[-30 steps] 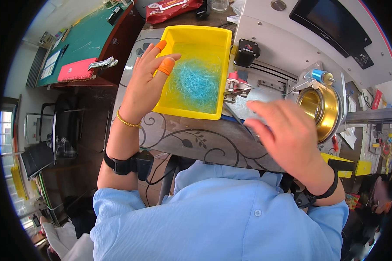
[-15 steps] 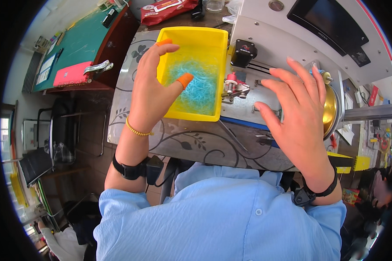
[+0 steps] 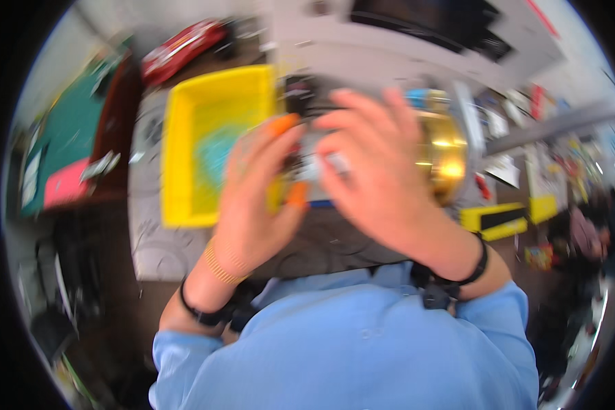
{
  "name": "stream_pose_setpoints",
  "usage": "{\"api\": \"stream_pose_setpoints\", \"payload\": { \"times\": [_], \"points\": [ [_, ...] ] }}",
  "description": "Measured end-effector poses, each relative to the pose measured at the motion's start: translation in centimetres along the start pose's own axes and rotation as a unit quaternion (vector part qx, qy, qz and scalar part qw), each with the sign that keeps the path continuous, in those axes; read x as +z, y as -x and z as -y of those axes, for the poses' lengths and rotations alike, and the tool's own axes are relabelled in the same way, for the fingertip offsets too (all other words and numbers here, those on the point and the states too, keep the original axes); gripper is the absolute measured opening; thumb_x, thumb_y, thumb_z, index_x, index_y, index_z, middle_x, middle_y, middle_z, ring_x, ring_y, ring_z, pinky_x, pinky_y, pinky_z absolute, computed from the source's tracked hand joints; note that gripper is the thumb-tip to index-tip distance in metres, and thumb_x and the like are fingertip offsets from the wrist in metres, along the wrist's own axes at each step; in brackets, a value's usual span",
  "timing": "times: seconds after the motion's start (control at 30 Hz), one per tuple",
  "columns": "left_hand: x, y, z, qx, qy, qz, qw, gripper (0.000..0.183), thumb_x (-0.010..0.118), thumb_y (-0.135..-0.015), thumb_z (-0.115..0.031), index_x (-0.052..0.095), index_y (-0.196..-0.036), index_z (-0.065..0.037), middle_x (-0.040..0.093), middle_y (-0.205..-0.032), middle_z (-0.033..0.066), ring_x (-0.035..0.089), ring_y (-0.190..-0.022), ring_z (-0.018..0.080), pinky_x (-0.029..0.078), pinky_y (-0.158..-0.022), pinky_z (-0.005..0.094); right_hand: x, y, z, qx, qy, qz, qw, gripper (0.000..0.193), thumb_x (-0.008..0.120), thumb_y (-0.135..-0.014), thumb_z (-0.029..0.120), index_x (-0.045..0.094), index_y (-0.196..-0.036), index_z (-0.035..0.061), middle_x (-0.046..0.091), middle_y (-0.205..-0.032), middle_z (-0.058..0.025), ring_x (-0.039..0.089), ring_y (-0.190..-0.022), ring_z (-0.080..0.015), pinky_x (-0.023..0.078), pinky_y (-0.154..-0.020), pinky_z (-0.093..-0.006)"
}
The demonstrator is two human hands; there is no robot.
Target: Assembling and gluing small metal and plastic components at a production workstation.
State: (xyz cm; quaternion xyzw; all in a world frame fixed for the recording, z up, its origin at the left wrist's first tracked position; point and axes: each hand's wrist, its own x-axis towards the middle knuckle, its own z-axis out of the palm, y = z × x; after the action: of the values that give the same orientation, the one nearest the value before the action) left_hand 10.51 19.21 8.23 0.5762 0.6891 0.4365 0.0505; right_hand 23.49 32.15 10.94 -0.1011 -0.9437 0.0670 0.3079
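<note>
My left hand is over the right side of a yellow plastic bin, with orange covers on its thumb and index finger. Those two fingertips are apart, and I see nothing between them. A tangle of thin blue-green strands lies in the bin, partly behind this hand. My right hand hovers over the machine's metal bed, its thumb and fingers apart and nothing visible in them. It covers part of a shiny gold drum. Motion blurs the whole view.
A white machine housing with a dark screen stands at the back. Behind the bin lies a red packet. A green-topped desk is at the left. Yellow-edged items are to the right.
My view has turned, so the bin and machine appear further left. My hands have come closer together, the left one shifting from over the bin's left edge to its right side.
</note>
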Motion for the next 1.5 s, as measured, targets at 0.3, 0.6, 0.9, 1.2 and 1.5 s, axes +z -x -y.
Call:
{"api": "stream_pose_setpoints", "payload": {
  "times": [0.3,0.6,0.9,1.2,1.5],
  "points": [
    [1.0,0.0,0.5,0.002,-0.012,0.006,1.000,0.050,0.058,-0.084,-0.003,0.048,-0.133,0.003,0.045,-0.140,0.0212,0.043,-0.131,0.0341,0.033,-0.108,0.0408,2.0,0.0,-1.0,-0.014,-0.044,-0.121,0.992,0.013,0.060,-0.078,0.011,0.060,-0.085,-0.0005,0.057,-0.094,-0.0110,0.050,-0.115,-0.0297,0.030,-0.107,-0.0516],
    [0.3,-0.4,-1.6,0.023,0.006,-0.011,1.000,0.048,0.059,-0.089,-0.010,0.047,-0.133,0.003,0.046,-0.139,0.0200,0.042,-0.131,0.0317,0.031,-0.108,0.0398,-6.5,4.1,-1.2,-0.069,-0.050,-0.160,0.983,0.011,0.064,-0.078,0.011,0.067,-0.087,0.0070,0.062,-0.098,-0.0070,0.052,-0.116,-0.0249,0.040,-0.101,-0.0448],
    [1.5,-2.1,-10.7,-0.062,0.443,0.222,0.866,0.050,0.058,-0.093,-0.016,0.040,-0.137,0.001,0.065,-0.105,0.0129,0.064,-0.089,0.0187,0.047,-0.089,0.0320,-12.5,15.9,-9.8,0.296,-0.347,-0.352,0.818,0.012,0.063,-0.090,0.012,0.060,-0.099,0.0057,0.060,-0.090,-0.0032,0.052,-0.061,-0.0059,0.040,-0.055,-0.0190],
    [15.4,-6.7,-16.4,-0.160,0.472,0.279,0.821,0.052,0.048,-0.099,-0.015,0.026,-0.146,-0.004,0.065,-0.093,0.0124,0.066,-0.070,0.0165,0.053,-0.068,0.0258,-13.3,12.8,-14.2,0.319,-0.453,-0.294,0.778,0.022,0.063,-0.092,0.019,0.061,-0.107,0.0028,0.056,-0.085,0.0036,0.044,-0.066,-0.0018,0.034,-0.057,-0.0173],
    [20.3,-9.2,-16.3,-0.157,0.425,0.198,0.869,0.037,0.051,-0.099,-0.015,0.043,-0.131,0.002,0.064,-0.078,0.0092,0.064,-0.060,0.0136,0.051,-0.054,0.0238,-13.6,12.2,-15.0,0.313,-0.466,-0.277,0.780,0.022,0.066,-0.090,0.020,0.061,-0.102,0.0021,0.058,-0.088,0.0028,0.046,-0.072,-0.0013,0.036,-0.061,-0.0168]
  ]
}}
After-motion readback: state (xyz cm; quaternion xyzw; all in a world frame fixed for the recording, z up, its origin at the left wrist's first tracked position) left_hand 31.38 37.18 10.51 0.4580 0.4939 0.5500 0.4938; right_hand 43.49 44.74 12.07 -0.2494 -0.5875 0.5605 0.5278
